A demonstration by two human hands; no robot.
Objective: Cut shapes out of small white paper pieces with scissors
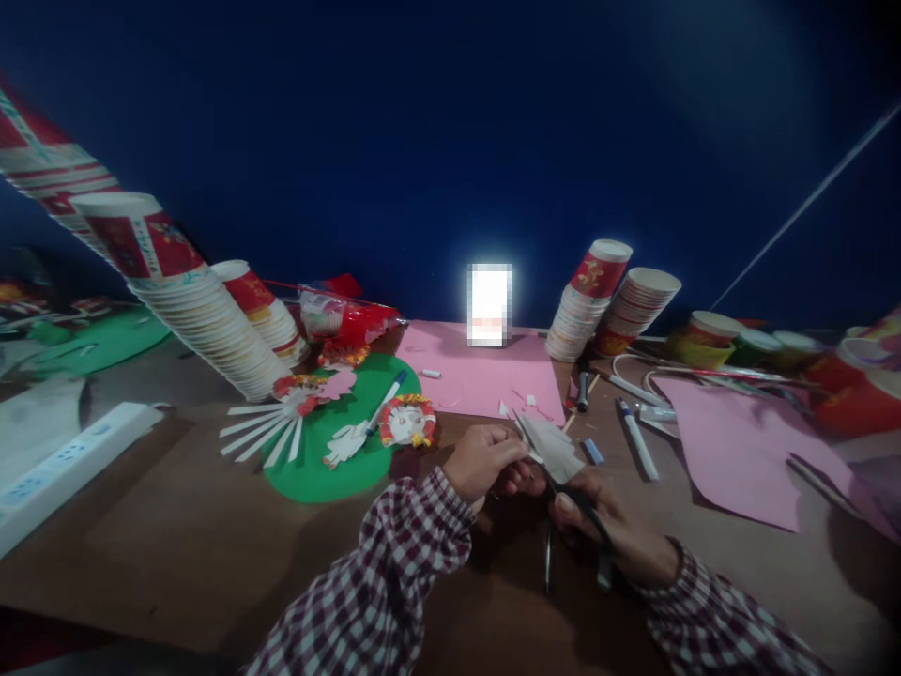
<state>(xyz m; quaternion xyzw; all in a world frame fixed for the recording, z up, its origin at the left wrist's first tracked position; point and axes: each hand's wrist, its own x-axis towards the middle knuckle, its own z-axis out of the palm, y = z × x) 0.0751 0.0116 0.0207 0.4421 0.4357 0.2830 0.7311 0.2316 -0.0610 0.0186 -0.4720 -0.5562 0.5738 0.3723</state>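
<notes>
My left hand (pixel 484 460) is closed in a pinch on a small piece of pale paper (pixel 553 448), held just above the brown table (pixel 175 526). My right hand (pixel 612 530) is wrapped round the dark handles of a pair of scissors (pixel 570 488), whose blades reach up into the paper. Both hands sit close together at the table's near middle, in checked sleeves.
A green paper disc (pixel 316 469) with cut-out figures and a pen lies left of the hands. Pink sheets (pixel 479 376) (pixel 739 441) lie behind and to the right. Leaning stacks of paper cups (pixel 204 310) (pixel 598 300) stand at both sides. Markers (pixel 637 437) lie right; a white power strip (pixel 63 460) is at far left.
</notes>
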